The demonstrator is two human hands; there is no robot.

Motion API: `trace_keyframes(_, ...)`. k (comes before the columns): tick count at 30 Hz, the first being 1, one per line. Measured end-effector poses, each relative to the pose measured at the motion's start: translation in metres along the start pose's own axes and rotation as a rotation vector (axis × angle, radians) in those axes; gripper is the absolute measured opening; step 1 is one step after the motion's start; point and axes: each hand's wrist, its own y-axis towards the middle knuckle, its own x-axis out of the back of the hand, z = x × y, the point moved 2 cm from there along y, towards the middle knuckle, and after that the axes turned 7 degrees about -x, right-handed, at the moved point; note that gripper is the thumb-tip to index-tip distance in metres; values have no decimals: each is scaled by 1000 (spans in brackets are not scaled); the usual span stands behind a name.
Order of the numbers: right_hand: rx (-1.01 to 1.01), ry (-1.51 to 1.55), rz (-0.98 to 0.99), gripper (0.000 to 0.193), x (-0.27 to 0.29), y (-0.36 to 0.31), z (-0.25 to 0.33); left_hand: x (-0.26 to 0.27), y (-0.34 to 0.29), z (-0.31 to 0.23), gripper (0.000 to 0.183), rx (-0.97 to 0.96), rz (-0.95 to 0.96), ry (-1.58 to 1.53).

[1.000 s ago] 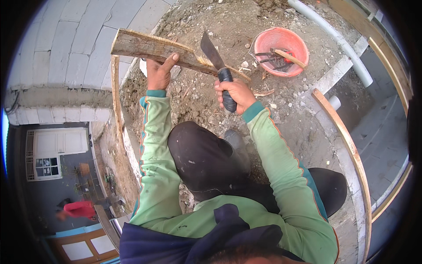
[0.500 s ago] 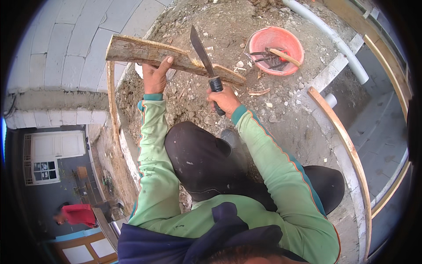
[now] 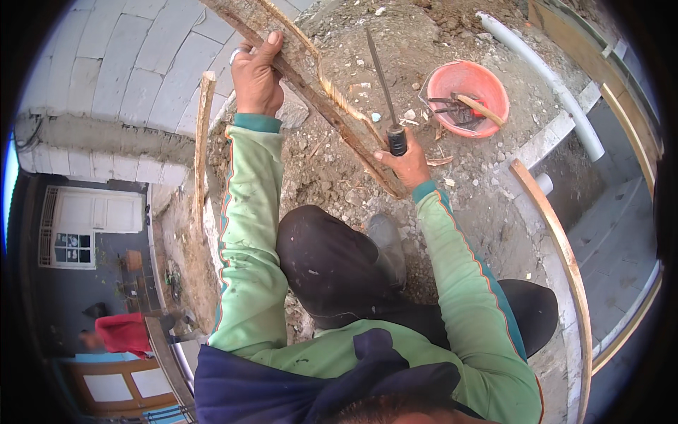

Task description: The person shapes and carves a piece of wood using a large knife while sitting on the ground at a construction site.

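My left hand [image 3: 257, 81] is closed around the upper part of a rough, bark-edged wooden plank [image 3: 300, 79], thumb over its face. The plank slants from the top left down to the middle, with a pale, splintered cut along its far edge. In my right hand [image 3: 411, 164] is a machete [image 3: 381, 78], gripped by its black handle, its dark narrow blade pointing up and away. The right thumb lies against the plank's lower end; whether it presses on it I cannot tell.
A red bucket [image 3: 503, 85] holding a wooden-handled tool [image 3: 480, 111] stands on the dirt at the right. Beyond lies a grey pipe [image 3: 544, 78]. Wooden boards [image 3: 561, 247] edge a sunken pit at the right. Another wooden strip [image 3: 203, 141] stands at the left. A person in red [image 3: 123, 333] is far left.
The plank has tilted more steeply, its left end raised beyond the top edge of the picture. My right hand has moved right, to the plank's lower end, and the machete blade has turned edge-on.
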Motion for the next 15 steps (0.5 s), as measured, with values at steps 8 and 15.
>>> trace_keyframes(8,-52,57,-101,46,-14,21,18,38,-67,41,75,157,422,951)
trace_keyframes(15,-218,337,-242,42,5,56,25,4,-155,-16,110,312,1171,1235)
